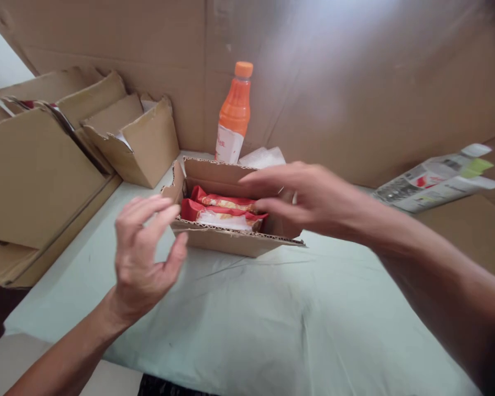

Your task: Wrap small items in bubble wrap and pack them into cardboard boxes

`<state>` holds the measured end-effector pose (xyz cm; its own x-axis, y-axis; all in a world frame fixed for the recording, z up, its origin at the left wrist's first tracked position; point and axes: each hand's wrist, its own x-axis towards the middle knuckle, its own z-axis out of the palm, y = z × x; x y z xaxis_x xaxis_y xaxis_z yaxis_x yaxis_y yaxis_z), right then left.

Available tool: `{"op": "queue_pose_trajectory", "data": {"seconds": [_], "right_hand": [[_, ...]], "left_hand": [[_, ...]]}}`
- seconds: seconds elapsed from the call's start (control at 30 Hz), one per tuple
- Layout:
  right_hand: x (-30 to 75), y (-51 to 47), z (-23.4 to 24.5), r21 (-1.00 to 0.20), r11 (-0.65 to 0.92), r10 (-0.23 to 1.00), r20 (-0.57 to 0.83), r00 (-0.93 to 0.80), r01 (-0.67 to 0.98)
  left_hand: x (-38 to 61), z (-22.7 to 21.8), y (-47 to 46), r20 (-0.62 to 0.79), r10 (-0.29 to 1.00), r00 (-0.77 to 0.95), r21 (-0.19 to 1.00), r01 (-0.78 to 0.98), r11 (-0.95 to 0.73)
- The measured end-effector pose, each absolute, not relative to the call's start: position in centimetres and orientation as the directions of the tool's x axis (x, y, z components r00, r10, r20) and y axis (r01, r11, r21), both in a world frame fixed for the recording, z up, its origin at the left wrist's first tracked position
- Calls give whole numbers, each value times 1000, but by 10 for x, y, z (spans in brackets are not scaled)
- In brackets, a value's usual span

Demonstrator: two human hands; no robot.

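Observation:
A small open cardboard box [231,242] sits on a pale green cloth [272,319]. Inside it lie red snack packets [220,209], one with a clear window. My left hand [142,256] hovers just left of the box's front corner, fingers loosely curved and apart, holding nothing. My right hand [309,198] reaches over the box's right end, fingers stretched out above the packets, empty as far as I can see.
An orange drink bottle [234,113] stands behind the box beside a white plastic wrapper [264,158]. Several empty cardboard boxes [136,137] are stacked at the left. Printed packets [437,179] lie at the right. A large cardboard wall [355,82] closes the back.

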<state>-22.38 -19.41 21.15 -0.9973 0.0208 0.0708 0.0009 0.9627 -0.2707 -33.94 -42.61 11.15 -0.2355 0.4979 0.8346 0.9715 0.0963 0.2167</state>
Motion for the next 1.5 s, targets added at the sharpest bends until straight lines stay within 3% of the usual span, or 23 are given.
{"op": "queue_pose_trajectory", "data": {"seconds": [0.07, 0.13, 0.17, 0.23, 0.33, 0.47, 0.63, 0.77, 0.87, 0.97, 1.07, 1.13, 1.3, 1.5], "right_hand": [[-180, -179, 209, -358, 923, 259, 317, -912, 138], [-137, -171, 188, -477, 816, 545, 448, -709, 327], [-121, -172, 171, -566, 732, 653, 427, -625, 378], [-105, -180, 128, -684, 612, 696, 227, -681, 398], [-125, -198, 75, -764, 533, 619, 59, -783, 364], [-150, -188, 58, -835, 431, 675, 47, -736, 343], [-107, -153, 58, -864, 352, 763, 41, -646, 360], [-114, -156, 52, -861, 373, 679, 0, -734, 345], [-180, -183, 49, -866, 461, 495, 69, -866, 195], [-268, -227, 43, -891, 453, 311, 178, -934, -19], [-331, -276, 28, -886, 461, 330, 216, -919, -43], [-350, -304, 17, -867, 498, 300, 200, -933, -26], [-357, -341, 7, -810, 582, 59, 131, -990, -72], [-381, -355, 6, -761, 646, 7, 92, -996, -66]], "left_hand": [[-346, 97, -439, 812, 410, -415, 389, 909, 151], [-354, 74, -452, 648, 381, -660, 658, 736, 155], [-358, 63, -458, 515, 389, -763, 783, 604, 147], [-364, 43, -461, 262, 423, -867, 926, 349, 142], [-360, 33, -444, 102, 471, -876, 966, 200, 163], [-327, 37, -396, 115, 549, -828, 969, 215, 123], [-273, 29, -380, 150, 723, -674, 959, 276, 59], [-245, 15, -429, 116, 665, -738, 960, 256, 116], [-241, 4, -480, 79, 465, -882, 963, 188, 194], [-253, -3, -520, 99, 226, -969, 960, 153, 235], [-274, -2, -539, 144, 94, -985, 965, 161, 208], [-287, -1, -542, 146, 67, -987, 971, 156, 181], [-318, 1, -539, 139, 89, -986, 978, 151, 147], [-369, 0, -540, 122, 101, -987, 980, 135, 146]]}}
